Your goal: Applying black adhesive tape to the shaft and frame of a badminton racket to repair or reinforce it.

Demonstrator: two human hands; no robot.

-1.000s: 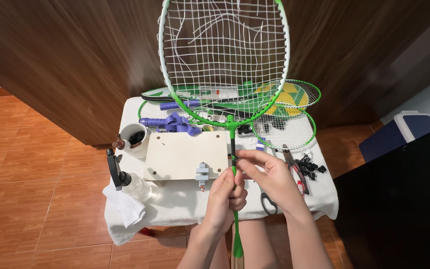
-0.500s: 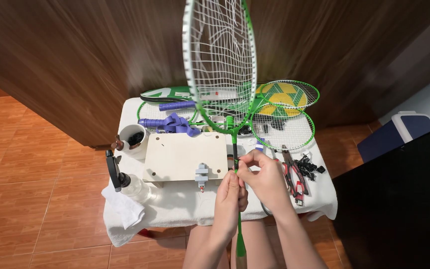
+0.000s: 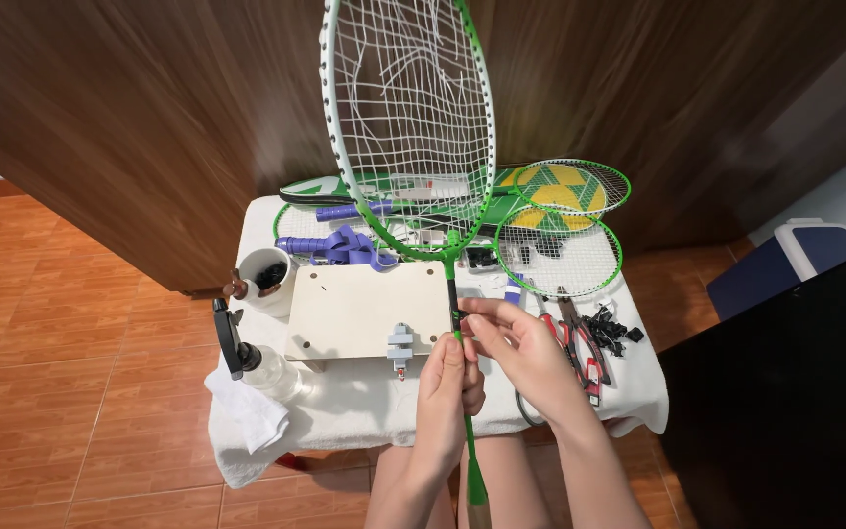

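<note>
I hold a green and white badminton racket [image 3: 405,118] upright in front of me, its strung head with loose, broken strings high against the wooden wall. My left hand [image 3: 447,387] is wrapped around the thin green shaft [image 3: 469,441] below the head. My right hand [image 3: 521,348] pinches the shaft just above the left hand, fingertips at a dark band on it. The racket's handle end reaches down between my knees.
A small table under a white cloth [image 3: 354,392] carries a pale wooden board [image 3: 364,309] with a metal clamp, a cup [image 3: 266,274], purple grip tape [image 3: 340,245], pliers [image 3: 580,338], black clips [image 3: 609,323] and several more rackets [image 3: 560,230]. A spray bottle [image 3: 247,353] stands at the left edge.
The racket has turned about its shaft, from face-on to edge-on and back partly toward me. Both hands stayed on the shaft, the right hand shifting its fingertip hold slightly.
</note>
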